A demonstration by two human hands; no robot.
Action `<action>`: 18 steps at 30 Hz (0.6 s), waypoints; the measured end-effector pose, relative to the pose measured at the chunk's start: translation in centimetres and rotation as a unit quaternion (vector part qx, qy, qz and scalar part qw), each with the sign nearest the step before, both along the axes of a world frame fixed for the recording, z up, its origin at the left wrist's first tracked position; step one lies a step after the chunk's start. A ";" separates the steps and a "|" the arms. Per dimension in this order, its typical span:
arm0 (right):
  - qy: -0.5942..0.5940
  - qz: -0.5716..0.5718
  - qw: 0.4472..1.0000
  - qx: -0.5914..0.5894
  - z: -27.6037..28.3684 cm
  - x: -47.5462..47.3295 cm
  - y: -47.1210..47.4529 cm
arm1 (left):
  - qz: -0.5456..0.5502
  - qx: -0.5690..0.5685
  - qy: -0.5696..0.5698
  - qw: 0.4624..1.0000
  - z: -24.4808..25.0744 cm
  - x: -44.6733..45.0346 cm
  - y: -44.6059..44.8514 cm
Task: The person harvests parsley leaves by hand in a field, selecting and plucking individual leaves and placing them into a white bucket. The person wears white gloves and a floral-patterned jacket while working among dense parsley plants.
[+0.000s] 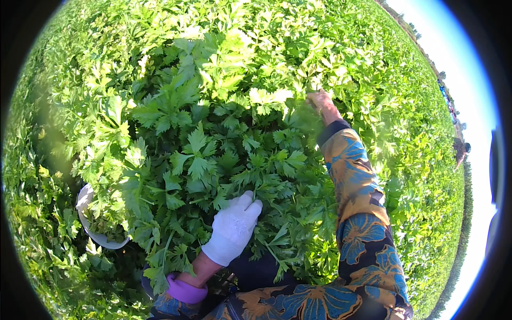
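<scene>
Dense celery plants [200, 160] with broad, lobed green leaves fill the ground before me. My left hand [234, 228], in a white glove, is at the lower middle among the leaves, its fingers curled at some stems; whether it grips them is hard to tell. My bare right hand [320, 102] reaches out to the upper right, fingers bent against sunlit leaves, which hide part of them. What it holds, if anything, does not show. At the lower left a white bucket [102, 239] with cut greenery inside stands among the plants.
The celery field stretches away on all sides. Far off at the right edge a person [460, 150] is in the field, near several small coloured shapes along the field's edge. A dark strip of vegetation [466, 216] borders the field below them.
</scene>
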State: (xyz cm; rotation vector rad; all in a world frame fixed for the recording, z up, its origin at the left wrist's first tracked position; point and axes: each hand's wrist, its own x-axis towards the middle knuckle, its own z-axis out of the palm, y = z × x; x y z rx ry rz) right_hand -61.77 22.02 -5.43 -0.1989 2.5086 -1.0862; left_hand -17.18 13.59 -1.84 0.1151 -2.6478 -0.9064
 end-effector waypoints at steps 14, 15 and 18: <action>0.092 0.007 0.971 0.219 -2.5 2.4 4.3 | -0.012 -0.021 0.023 0.999 -0.3 0.2 -0.1; 0.154 0.141 0.919 0.335 -2.5 2.7 4.4 | -0.015 -0.021 0.018 1.000 -0.3 0.1 0.0; 0.271 0.354 0.809 0.384 0.6 4.7 4.2 | -0.015 -0.016 0.015 1.000 -0.5 0.1 0.1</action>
